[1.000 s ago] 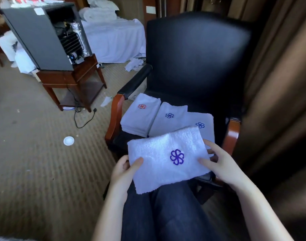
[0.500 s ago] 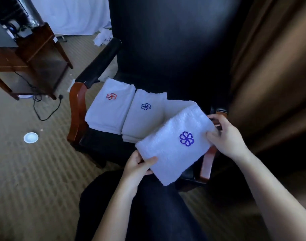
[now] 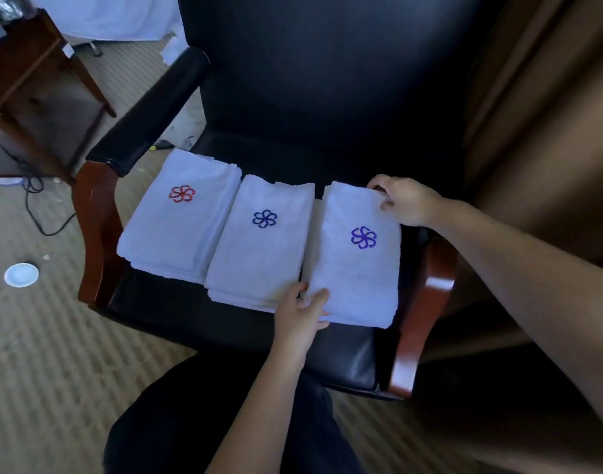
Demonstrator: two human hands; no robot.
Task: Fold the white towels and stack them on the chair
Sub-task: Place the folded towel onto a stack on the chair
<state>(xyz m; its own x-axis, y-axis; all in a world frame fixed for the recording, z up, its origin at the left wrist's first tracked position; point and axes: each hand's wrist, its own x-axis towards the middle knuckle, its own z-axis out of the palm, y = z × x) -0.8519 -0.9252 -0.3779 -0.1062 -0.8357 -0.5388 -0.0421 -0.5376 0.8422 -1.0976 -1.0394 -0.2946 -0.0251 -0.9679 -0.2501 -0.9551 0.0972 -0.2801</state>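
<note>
On the right of the chair (image 3: 344, 357), the purple-flower towel (image 3: 358, 268) has just landed beside the blue-flower stack (image 3: 262, 248); left hand (image 3: 300, 313) pinches its near corner, right hand (image 3: 406, 200) grips the far one. Only release looks left.

The left forearm rises from the bottom edge, the right slants in from the right edge. The left hand (image 3: 298, 314), low centre, pinches the near corner of the purple-flowered towel (image 3: 358, 268), thumb on top. The right hand (image 3: 409, 200), centre right, curls its fingers over the far corner, seemingly gripping it.
</note>
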